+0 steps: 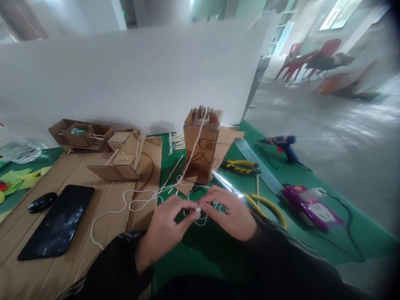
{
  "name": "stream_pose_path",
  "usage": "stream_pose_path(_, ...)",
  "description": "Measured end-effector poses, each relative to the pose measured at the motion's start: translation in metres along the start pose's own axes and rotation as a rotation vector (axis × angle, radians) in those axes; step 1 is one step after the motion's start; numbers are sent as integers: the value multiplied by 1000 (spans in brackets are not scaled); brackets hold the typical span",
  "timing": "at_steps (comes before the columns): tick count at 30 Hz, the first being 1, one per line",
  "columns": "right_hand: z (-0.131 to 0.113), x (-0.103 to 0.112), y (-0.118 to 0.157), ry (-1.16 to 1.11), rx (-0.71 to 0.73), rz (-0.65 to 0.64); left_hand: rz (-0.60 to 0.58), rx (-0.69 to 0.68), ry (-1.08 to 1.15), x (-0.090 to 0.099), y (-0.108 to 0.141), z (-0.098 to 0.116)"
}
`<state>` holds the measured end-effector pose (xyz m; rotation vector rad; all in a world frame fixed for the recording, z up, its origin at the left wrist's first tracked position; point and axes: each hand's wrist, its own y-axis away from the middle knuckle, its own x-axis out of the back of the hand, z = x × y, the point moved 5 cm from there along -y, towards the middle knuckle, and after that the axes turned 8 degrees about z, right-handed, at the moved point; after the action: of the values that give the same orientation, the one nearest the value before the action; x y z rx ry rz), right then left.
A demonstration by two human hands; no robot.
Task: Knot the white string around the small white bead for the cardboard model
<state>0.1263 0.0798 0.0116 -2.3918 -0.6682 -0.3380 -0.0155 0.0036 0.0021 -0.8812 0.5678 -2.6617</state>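
My left hand (170,218) and my right hand (229,210) meet fingertip to fingertip over the green tabletop. Both pinch a small bit of white string (198,209); whether it is knotted there is too small to tell. Loops of the string (146,204) trail left across the cardboard. One strand climbs the front of an upright cardboard tower (201,143) to the row of cardboard discs (204,112) on its top. Just beyond my right hand lies a pair of yellow-handled scissors (268,206), its blades pointing at the tower's foot.
Yellow-and-black pliers (242,166), clear glue sticks (259,166), a blue glue gun (283,146) and a purple power strip (312,208) lie to the right. Leftward are a cardboard model (125,160), a phone (58,223) and a mouse (43,202). A white partition (134,79) stands behind.
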Motion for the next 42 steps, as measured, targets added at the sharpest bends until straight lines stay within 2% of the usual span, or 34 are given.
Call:
stream_pose_path(11,-4,-1,0,83,34,29,46,164,160,-3,-2,-6)
stream_pose_path(18,-10,-2,2,132,216,80,40,191,85,-2,-2,-9)
stream_pose_path(24,-12,-1,3,160,283,131,-22,265,174,-11,2,-15)
stream_pose_path(27,-11,-1,3,168,268,157,-18,262,195,-12,3,-13)
stream_pose_path(30,-8,-2,3,157,208,171,39,207,193,-8,3,-6)
stream_pose_path(36,-8,-7,2,100,79,86,111,117,207,-2,3,2)
stream_pose_path(42,-9,-8,2,146,108,62,106,118,152,-4,2,0)
